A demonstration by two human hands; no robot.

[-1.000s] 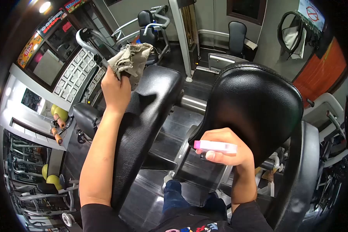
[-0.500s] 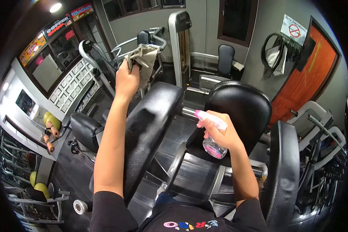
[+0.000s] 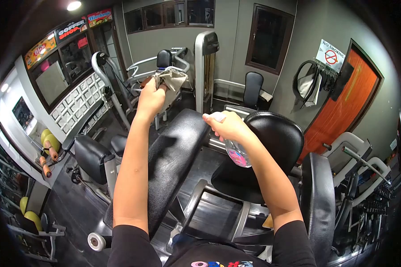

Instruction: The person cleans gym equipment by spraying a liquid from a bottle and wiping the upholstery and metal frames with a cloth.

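My left hand (image 3: 151, 98) is closed around a beige cloth (image 3: 174, 82), whose loose folds stick up and hang past the fingers. It is held out beyond the far end of a long black padded bench (image 3: 173, 155). My right hand (image 3: 229, 127) grips a clear spray bottle (image 3: 238, 155) by its neck, with a pink and blue label showing below the palm. The bottle tilts, its pale spray head pointing toward the far end of the bench pad. Just right of the bottle stands a black padded seat back (image 3: 278, 133).
A tall grey machine column (image 3: 206, 66) rises beyond the bench. Another black pad (image 3: 318, 196) stands close on my right, and a black cushion (image 3: 91, 158) lies left of the bench. An orange wooden door (image 3: 352, 102) and a no-smoking sign (image 3: 331, 54) are at the right.
My right hand has moved up and left with the spray bottle, toward the bench's far end. My left hand still holds the cloth, slightly lower in view. The camera view has shifted somewhat.
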